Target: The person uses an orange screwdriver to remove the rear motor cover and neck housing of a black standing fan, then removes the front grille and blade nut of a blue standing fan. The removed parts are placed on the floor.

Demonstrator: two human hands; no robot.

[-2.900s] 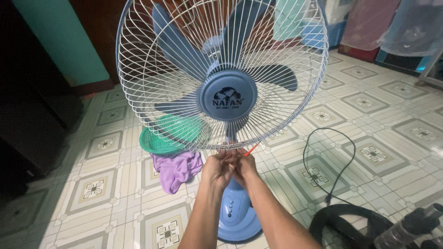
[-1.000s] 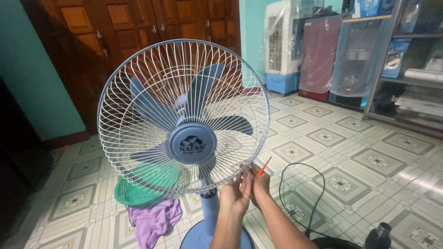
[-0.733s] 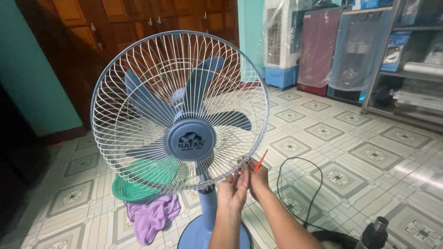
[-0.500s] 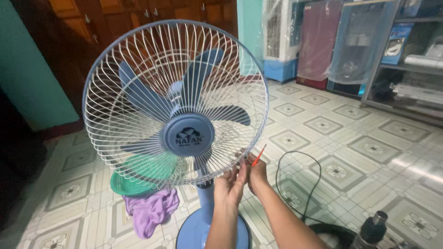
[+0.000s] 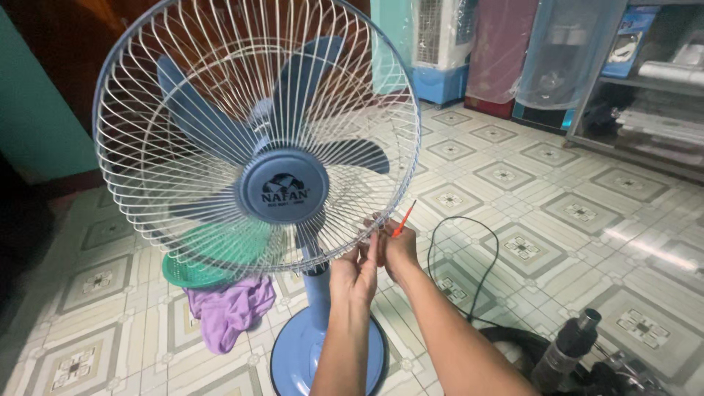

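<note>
A blue pedestal fan with a white wire guard [image 5: 183,95] stands on a round blue base [image 5: 293,352] in front of me. Its blue blades [image 5: 198,117] and blue centre cap [image 5: 284,187] show behind the wires. Both my hands are up at the guard's lower right rim. My left hand [image 5: 357,268] pinches the rim wires. My right hand [image 5: 400,246] sits right beside it and holds a thin orange-handled tool [image 5: 404,218] that points up along the rim.
A green basket [image 5: 194,268] and a purple cloth [image 5: 227,312] lie on the tiled floor behind the fan. A black cord [image 5: 480,264] loops at the right, near a dark device [image 5: 579,345]. Plastic-covered appliances [image 5: 557,59] line the far wall.
My view has moved closer and the fan now sits larger and further left. My hands have stayed together at the guard's lower rim, shifting from bottom centre to its lower right.
</note>
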